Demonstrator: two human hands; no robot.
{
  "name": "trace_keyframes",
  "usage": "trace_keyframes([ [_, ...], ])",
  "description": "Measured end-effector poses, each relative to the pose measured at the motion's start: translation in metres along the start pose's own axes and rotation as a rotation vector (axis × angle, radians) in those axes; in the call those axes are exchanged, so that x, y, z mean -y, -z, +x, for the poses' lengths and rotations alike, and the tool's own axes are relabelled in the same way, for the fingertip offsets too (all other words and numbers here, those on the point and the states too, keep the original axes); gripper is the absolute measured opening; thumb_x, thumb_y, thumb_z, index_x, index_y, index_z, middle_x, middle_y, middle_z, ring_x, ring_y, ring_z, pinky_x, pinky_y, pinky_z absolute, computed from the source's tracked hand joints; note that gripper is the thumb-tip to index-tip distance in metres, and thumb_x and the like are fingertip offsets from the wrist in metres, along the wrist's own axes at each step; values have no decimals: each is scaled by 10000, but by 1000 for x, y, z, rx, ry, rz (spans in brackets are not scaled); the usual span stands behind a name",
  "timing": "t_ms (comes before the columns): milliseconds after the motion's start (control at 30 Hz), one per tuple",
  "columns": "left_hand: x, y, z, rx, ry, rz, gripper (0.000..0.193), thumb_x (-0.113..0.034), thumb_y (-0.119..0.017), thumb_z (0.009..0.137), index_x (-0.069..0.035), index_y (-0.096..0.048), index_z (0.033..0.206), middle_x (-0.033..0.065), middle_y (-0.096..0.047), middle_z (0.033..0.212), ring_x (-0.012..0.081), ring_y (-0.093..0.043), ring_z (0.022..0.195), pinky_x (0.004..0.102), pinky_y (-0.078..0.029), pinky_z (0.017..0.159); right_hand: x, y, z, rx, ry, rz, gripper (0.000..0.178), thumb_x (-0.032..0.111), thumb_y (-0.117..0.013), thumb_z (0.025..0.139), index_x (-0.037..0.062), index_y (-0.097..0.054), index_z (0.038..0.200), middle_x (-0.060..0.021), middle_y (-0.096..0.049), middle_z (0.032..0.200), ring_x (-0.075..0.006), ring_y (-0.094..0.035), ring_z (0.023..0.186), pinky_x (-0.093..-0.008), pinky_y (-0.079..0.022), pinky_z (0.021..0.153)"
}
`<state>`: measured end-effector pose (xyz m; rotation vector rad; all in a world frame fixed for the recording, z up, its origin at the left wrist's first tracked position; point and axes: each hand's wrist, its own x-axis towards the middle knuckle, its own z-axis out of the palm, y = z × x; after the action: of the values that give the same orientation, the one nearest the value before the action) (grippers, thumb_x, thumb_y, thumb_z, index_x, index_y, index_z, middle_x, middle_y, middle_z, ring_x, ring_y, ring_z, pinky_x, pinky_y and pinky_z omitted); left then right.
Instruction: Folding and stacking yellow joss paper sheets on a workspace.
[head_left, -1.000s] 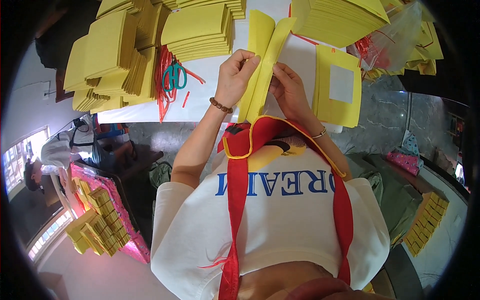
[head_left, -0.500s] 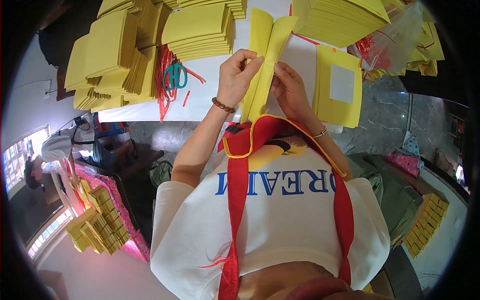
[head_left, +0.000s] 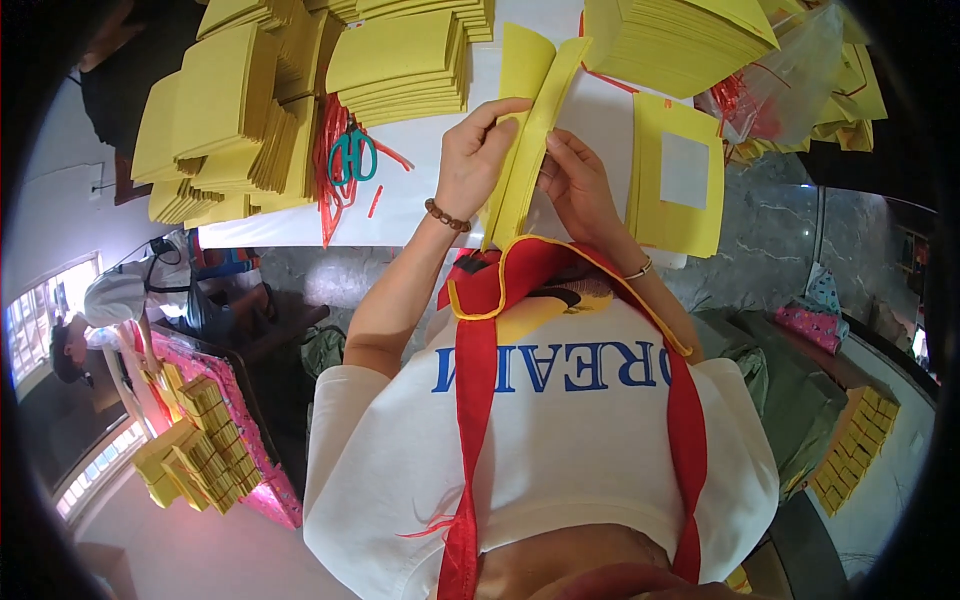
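Observation:
A bundle of folded yellow paper sheets (head_left: 521, 170) stands between my hands at the table's near edge, its upper end parted into two flaps. My left hand (head_left: 478, 152) is closed on the left flap, with the index finger laid across it and the thumb bent below. On the other side my right hand (head_left: 580, 185) pinches the bundle's right edge between thumb and curled fingers. Part of the right fingertips is hidden. To the right lies a flat yellow stack (head_left: 650, 140) with a pale rectangle (head_left: 685, 170) on it.
Teal-handled scissors (head_left: 352, 158) lie on red plastic strips (head_left: 328, 215) at the left. Tall yellow paper stacks (head_left: 222, 95) line the white table (head_left: 410, 215). A clear plastic bag (head_left: 790, 75) sits far right. Another person (head_left: 125, 290) works at a pink-covered table (head_left: 245, 400).
My left thumb has drawn back and down from the middle fold, while the index finger now stretches over the left flap. The right hand has hardly moved.

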<state>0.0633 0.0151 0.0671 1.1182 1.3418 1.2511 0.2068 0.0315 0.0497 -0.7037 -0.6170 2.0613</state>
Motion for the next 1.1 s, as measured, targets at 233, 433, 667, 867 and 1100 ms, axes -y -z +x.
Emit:
trace_keyframes([
  [233,-4,-3,-1,110,-100,66,496,-44,-676,761,7,-463,1205,88,-572,1037,119,-562,895,240,-464,785,-1,5,0,-1,3,0,235,187,-500,901,25,-538,1067,-41,-591,958,-116,-564,874,-274,-470,757],
  [433,-11,-3,-3,130,-55,62,555,-51,-698,741,4,-440,1229,88,-557,1064,125,-551,933,243,-458,800,-1,4,0,-18,3,-48,230,193,-512,895,22,-545,1045,-47,-591,957,-112,-571,852,-269,-481,737],
  [667,-14,0,-5,161,-43,-59,555,-58,-692,748,-8,-441,1241,78,-553,1079,115,-538,955,235,-443,816,-1,2,0,-13,17,-44,228,197,-520,891,19,-545,1031,-54,-590,965,-128,-573,875,-272,-486,748],
  [867,-9,2,-6,150,-26,-186,462,-46,-604,807,2,-452,1240,74,-563,1065,100,-536,923,225,-438,790,1,1,-1,-6,-8,-18,210,182,-518,892,20,-545,1023,-55,-590,962,-147,-570,897,-287,-487,753],
  [1100,-5,2,-7,76,27,-106,383,-69,-491,831,41,-475,1198,65,-579,985,83,-520,869,212,-424,753,2,1,-2,13,-14,-9,196,172,-510,893,27,-552,1019,-50,-594,974,-150,-571,904,-290,-487,752],
])
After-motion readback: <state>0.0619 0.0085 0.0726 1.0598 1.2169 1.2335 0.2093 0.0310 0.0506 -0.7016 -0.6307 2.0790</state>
